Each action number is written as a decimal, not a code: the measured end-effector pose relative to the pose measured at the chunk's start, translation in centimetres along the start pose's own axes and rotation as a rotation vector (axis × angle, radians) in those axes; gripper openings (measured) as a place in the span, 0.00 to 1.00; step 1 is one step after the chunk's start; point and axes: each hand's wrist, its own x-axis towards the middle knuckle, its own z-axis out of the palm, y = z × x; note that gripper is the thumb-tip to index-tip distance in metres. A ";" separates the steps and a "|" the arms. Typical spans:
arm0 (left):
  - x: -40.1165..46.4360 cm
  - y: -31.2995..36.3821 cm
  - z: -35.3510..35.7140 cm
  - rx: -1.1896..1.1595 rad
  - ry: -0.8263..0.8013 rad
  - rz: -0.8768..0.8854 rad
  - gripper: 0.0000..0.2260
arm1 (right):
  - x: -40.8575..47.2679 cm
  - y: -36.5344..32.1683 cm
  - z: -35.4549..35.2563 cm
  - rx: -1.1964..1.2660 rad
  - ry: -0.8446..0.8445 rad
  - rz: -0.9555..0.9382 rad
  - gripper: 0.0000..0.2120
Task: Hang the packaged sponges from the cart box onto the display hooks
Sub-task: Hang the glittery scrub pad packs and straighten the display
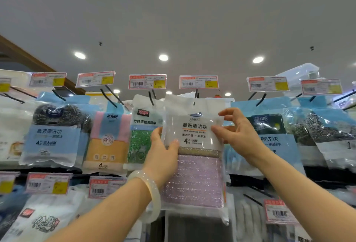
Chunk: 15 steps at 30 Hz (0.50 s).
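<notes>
Both hands are holding one clear plastic pack of purple and yellow sponges [194,145] up in front of the top row of display hooks. The pack is sitting upright, white printed header on top, sponges showing through the lower half.

Left hand [163,151] is gripping the pack's left edge about mid-height: thumb lying across the front, fingers wrapped behind and out of sight. A pale translucent bangle [152,193] is riding on that wrist.

Right hand [238,131] is pinching the right edge of the header: thumb pressing on the front near the printed label, index finger reaching over the upper right corner. The other fingers are loosely curled, off to the right of the pack.

The hang hole [194,103] in the pack's header is sitting just below the black metal display hook [196,93] under the red-bordered price tag [199,82]. Can't tell whether the hook is through the hole yet.

Neighbours hanging on the same row: a green scouring cloth pack [142,131] just left, partly behind the held pack; a pink and orange cloth pack [107,137] further left; a blue pack of steel wool balls [54,131] beyond that. On the right, a blue pack with a dark sponge [269,131] is hanging behind the right hand.
</notes>
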 end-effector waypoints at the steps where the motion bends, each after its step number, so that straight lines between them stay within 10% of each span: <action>1: 0.1 0.2 0.3 0.005 -0.033 0.037 0.26 | 0.1 -0.4 -0.3 -0.001 -0.037 0.024 0.17; 15: 3.9 2.2 1.1 0.135 -0.147 0.156 0.29 | 4.0 -1.9 -1.5 -0.044 -0.039 0.164 0.31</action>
